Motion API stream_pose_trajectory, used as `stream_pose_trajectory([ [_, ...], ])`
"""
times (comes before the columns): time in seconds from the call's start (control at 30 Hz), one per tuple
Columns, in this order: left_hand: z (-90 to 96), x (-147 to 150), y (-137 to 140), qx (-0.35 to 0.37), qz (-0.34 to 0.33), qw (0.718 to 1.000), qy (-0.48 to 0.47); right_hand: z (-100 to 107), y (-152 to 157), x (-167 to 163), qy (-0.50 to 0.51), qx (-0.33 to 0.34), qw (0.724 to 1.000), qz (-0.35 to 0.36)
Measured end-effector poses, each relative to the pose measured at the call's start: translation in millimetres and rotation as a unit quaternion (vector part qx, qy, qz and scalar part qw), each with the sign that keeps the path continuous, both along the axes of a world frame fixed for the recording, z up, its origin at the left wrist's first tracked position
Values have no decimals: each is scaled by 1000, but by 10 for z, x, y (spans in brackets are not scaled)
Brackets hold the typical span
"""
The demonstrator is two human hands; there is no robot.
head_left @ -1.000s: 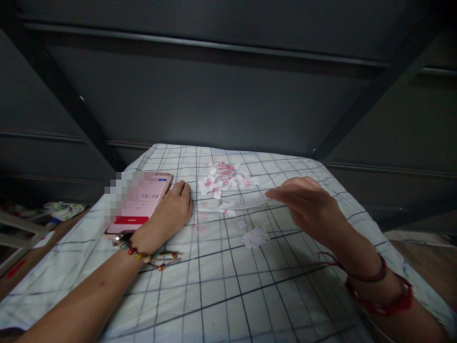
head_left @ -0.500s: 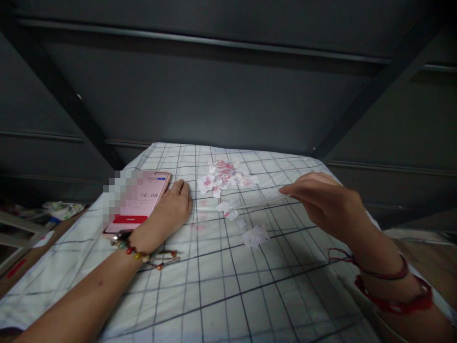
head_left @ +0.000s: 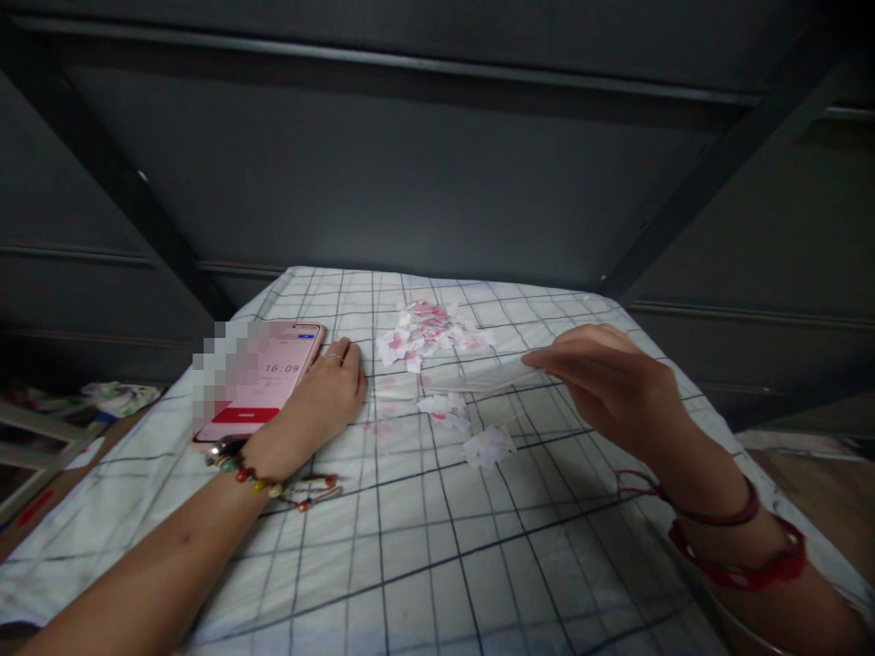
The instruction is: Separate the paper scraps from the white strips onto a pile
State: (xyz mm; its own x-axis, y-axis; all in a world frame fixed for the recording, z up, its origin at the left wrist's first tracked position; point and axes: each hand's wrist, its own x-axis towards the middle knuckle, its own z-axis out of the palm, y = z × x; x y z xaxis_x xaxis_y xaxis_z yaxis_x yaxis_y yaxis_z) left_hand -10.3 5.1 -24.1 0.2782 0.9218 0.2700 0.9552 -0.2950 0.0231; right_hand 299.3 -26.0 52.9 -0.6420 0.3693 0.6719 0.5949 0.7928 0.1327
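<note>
— Noticed what at far left?
— Saw a pink phone [head_left: 266, 392], face up on the cloth-covered tabletop [head_left: 355, 565], reading 16:09. Found the left hand [head_left: 328, 390] just right of it, palm down on the tabletop, grip released, with a beaded bracelet [head_left: 257, 485] at the wrist. Couldn't tell about contact with the phone.
— Spotted what toward the middle?
— Spotted a heap of torn paper [head_left: 432, 330], white with pink patches, on the far side. Saw a smaller clump [head_left: 446, 413] nearer, and a whiter clump [head_left: 490, 447] nearer still, slightly right.
— Checked the right hand [head_left: 608, 392]?
— Did. Found its grip pinched on one end of a clear strip [head_left: 478, 377]. Saw that strip reaching left, between the heap and the smaller clump. Couldn't tell whether touching the tabletop. Noted red cords [head_left: 742, 567] round the wrist.
</note>
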Motion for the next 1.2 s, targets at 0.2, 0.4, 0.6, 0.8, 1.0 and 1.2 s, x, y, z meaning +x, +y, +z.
stream_pose_trajectory([
  [0.2, 16, 10, -7, -10, 5, 1000, 11, -15, 5, 14, -12, -36, 999, 7],
  [0.4, 31, 14, -10, -14, 0, 1000, 17, -14, 25, 15, 4, -5, 1000, 4],
  [0.6, 41, 24, -12, -10, -8, 1000, 10, -9, 41, 50, 8, -90, 996, -16],
  [0.8, 1, 4, 4, -6, -1, 1000, -13, -24, 54, 74, 36, -89, 995, -8],
  [1.0, 4, -3, 12, -11, -3, 1000, 3, -5, 44, 154, 25, -86, 995, -38],
  [1.2, 5, -10, 25, -1, -27, 1000, 16, -55, 39, 52, 33, -26, 997, -72],
])
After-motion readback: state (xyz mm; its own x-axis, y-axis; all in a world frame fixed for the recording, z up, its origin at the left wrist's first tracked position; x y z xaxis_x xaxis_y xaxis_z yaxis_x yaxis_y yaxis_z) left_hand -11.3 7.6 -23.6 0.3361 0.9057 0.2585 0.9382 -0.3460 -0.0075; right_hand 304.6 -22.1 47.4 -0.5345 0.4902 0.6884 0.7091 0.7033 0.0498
